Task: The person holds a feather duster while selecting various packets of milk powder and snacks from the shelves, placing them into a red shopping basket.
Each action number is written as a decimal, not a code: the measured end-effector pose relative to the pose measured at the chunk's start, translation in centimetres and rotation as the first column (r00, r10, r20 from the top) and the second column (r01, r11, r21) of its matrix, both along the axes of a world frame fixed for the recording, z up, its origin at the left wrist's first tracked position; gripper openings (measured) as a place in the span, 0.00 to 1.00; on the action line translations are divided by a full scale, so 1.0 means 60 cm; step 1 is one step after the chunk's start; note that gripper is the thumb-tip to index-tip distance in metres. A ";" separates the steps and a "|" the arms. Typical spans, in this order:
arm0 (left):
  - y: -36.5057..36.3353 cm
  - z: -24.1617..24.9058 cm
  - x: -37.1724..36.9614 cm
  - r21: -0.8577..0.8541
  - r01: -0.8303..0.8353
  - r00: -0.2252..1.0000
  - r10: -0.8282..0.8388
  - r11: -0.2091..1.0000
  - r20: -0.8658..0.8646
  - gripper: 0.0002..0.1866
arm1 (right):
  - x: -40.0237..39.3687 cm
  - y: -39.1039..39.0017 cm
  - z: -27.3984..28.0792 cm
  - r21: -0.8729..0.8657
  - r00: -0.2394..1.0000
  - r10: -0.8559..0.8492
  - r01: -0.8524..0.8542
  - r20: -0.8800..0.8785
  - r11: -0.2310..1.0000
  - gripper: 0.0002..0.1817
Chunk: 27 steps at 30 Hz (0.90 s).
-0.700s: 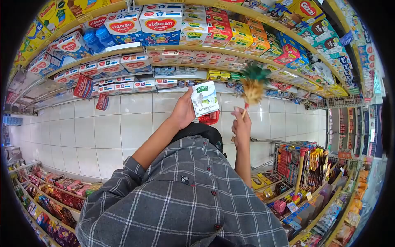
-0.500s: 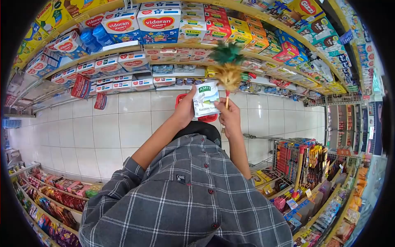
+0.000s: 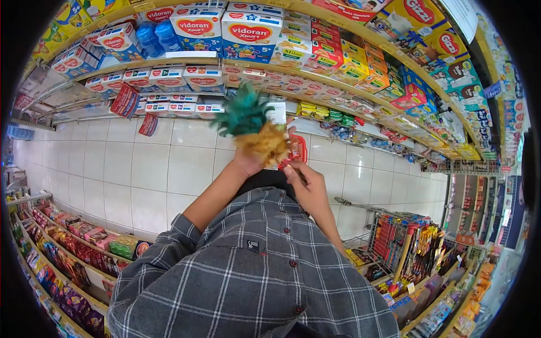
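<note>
A feather duster [image 3: 265, 143] with green and tan feathers crosses in front of my chest, slightly blurred. My right hand [image 3: 308, 185] grips it by the red part at the base of the feathers. My left hand [image 3: 247, 164] is behind the feathers and holds a white packet [image 3: 278, 112]. Only the packet's upper part and a sliver lower down show; the duster covers the rest, along with most of the left fingers. The feathers lie over the packet, apparently touching it.
A red basket [image 3: 301, 149] is on the tiled floor [image 3: 186, 163] past my hands. Ahead, shelves hold Vidoran boxes [image 3: 251, 34], Milna boxes [image 3: 292, 52] and blue bottles [image 3: 158, 36]. Behind me at right, a wire rack [image 3: 389, 242] holds snack packs; more shelves [image 3: 73, 253] stand at left.
The duster has swung left from upright beside the packet to lie across it. My right hand has moved lower and closer to my body. The view has shifted slightly left.
</note>
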<state>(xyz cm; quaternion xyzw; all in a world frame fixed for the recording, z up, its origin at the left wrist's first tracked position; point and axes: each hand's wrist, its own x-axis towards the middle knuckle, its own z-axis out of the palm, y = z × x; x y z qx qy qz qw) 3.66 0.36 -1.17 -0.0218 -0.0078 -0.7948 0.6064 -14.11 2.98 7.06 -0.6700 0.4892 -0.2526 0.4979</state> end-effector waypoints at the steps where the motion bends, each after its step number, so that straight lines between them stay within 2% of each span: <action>1: 0.001 0.010 0.006 0.020 0.019 0.995 -0.017 1.000 -0.101 0.33 | -0.016 -0.003 -0.015 -0.040 0.997 -0.030 0.027 -0.068 0.999 0.13; 2: -0.006 0.030 0.007 0.232 0.005 0.997 0.013 0.973 -0.075 0.33 | -0.032 -0.010 -0.031 -0.082 0.989 -0.065 0.054 -0.134 0.995 0.12; 4: -0.007 0.014 0.008 0.242 -0.084 0.995 0.068 0.967 0.072 0.34 | -0.070 -0.033 -0.062 -0.118 0.958 -0.243 0.227 -0.152 0.967 0.14; 5: -0.006 0.033 0.004 0.269 -0.064 0.997 0.051 0.961 0.055 0.35 | -0.092 -0.047 -0.071 -0.142 0.937 -0.320 0.301 -0.139 0.943 0.15; 8: -0.010 0.015 0.007 0.136 -0.010 1.000 0.011 0.991 -0.007 0.38 | -0.136 -0.069 -0.073 -0.153 0.861 -0.502 0.487 -0.079 0.860 0.15; 11: -0.013 0.005 0.006 0.119 -0.004 1.000 0.004 0.993 0.000 0.37 | -0.111 -0.046 -0.030 -0.149 0.909 -0.417 0.410 -0.019 0.900 0.15; 14: -0.006 0.020 0.000 0.204 0.071 0.995 -0.055 0.977 -0.081 0.35 | -0.069 -0.004 -0.015 -0.102 0.983 -0.170 0.163 -0.063 0.981 0.14; 15: -0.012 -0.016 -0.004 0.201 0.058 0.996 -0.072 0.978 0.061 0.34 | -0.071 -0.008 -0.020 -0.138 0.976 -0.194 0.179 -0.102 0.974 0.14; 17: -0.012 0.018 -0.009 0.221 0.006 0.995 -0.028 0.975 0.097 0.34 | -0.074 -0.024 -0.050 -0.207 0.955 -0.235 0.197 -0.178 0.958 0.15; 20: -0.005 0.025 -0.003 0.199 -0.009 0.998 -0.004 0.980 0.066 0.34 | -0.133 -0.073 -0.087 -0.191 0.857 -0.445 0.406 -0.262 0.894 0.16; 23: 0.002 0.022 0.005 0.178 -0.027 0.997 0.015 0.984 0.071 0.34 | -0.132 -0.071 -0.052 -0.167 0.880 -0.472 0.458 -0.050 0.873 0.15; 26: 0.005 0.019 0.016 0.287 -0.054 0.994 0.023 0.956 0.111 0.34 | -0.088 -0.032 -0.027 -0.120 0.963 -0.258 0.248 -0.078 0.961 0.15; 27: 0.008 0.013 0.016 0.178 -0.024 0.998 0.013 0.984 0.065 0.33 | -0.066 -0.017 -0.017 -0.084 0.982 -0.169 0.162 -0.079 0.983 0.13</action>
